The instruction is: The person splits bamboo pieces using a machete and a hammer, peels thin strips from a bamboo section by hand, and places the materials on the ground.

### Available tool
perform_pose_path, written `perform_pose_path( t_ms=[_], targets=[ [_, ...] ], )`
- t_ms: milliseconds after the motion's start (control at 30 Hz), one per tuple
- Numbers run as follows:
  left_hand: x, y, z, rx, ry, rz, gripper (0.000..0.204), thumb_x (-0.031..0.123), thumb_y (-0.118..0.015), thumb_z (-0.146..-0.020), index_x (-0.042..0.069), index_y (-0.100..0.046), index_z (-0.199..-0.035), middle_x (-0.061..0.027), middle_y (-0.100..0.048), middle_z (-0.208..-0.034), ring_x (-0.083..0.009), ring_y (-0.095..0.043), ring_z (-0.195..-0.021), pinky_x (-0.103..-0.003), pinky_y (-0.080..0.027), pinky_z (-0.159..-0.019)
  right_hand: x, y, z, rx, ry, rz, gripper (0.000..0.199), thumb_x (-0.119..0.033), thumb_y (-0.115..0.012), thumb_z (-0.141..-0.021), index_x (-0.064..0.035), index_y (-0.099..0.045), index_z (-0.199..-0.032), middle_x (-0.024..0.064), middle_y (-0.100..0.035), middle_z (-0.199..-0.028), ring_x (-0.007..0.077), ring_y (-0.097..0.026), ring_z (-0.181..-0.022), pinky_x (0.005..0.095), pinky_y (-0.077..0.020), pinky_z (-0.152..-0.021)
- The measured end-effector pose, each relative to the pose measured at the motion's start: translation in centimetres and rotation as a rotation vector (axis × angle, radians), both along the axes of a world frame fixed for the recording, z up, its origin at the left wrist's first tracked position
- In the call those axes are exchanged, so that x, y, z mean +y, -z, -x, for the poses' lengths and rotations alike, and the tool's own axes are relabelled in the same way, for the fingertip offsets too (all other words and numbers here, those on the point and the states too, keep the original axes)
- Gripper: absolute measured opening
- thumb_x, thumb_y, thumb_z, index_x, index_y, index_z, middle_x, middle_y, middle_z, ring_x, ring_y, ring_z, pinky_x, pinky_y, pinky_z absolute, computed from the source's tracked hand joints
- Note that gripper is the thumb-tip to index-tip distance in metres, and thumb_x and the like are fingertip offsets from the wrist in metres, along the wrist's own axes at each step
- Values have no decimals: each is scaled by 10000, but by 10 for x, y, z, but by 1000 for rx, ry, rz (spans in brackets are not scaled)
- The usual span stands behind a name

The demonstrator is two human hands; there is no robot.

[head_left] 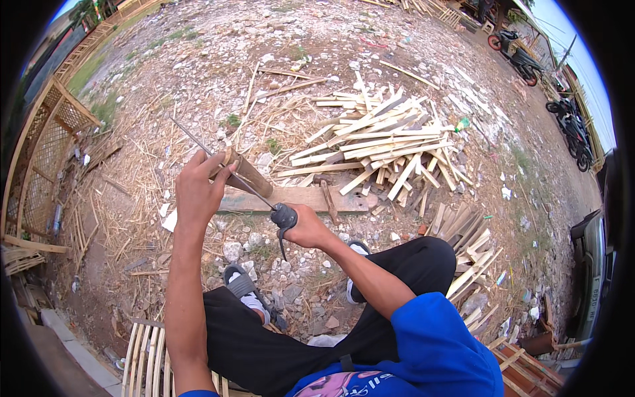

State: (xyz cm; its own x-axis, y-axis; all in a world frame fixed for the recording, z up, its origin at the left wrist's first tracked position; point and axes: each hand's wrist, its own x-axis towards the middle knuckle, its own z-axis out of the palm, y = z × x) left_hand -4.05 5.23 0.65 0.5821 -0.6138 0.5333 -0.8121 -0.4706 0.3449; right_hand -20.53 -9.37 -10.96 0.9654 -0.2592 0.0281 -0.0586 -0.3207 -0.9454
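Note:
My right hand (306,226) grips the dark wrapped handle (284,216) of a machete, with a strap end hanging below. Its long thin blade (192,135) slants up and away to the left. My left hand (200,184) is closed beside the blade, fingertips bent together near the top of a round wooden post (254,177). What the left fingers pinch is hidden by the hand and blade. The post stands tilted at a thick wooden plank (304,198) lying on the ground in front of my feet.
A heap of split bamboo strips (390,142) lies beyond the plank to the right; another pile (469,248) is beside my knee. Shavings and stones litter the ground. A bamboo lattice frame (46,159) stands left. Parked motorbikes (519,58) and a vehicle (587,274) are at right.

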Motion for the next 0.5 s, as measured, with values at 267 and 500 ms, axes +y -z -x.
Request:
perform_pose_path(
  t_ms=[267,500],
  targets=[
    [-9,-2,13,9,75,37,234,245,-743,-804,107,-722,-990,-95,-559,-764,-283,-595,-668,-391,-458,-577,-8,5,10,4,54,8,255,-94,-713,-654,-27,-581,-862,49,-587,-733,133,-514,-650,298,-440,-627],
    [2,3,25,-32,83,4,240,236,-743,-806,109,-717,-1007,-77,-512,-716,-248,-564,-628,-380,-435,-558,-1,29,7,2,43,23,271,-125,-718,-633,-22,-554,-823,63,-542,-677,174,-502,-608,316,-434,-604]
  ],
)
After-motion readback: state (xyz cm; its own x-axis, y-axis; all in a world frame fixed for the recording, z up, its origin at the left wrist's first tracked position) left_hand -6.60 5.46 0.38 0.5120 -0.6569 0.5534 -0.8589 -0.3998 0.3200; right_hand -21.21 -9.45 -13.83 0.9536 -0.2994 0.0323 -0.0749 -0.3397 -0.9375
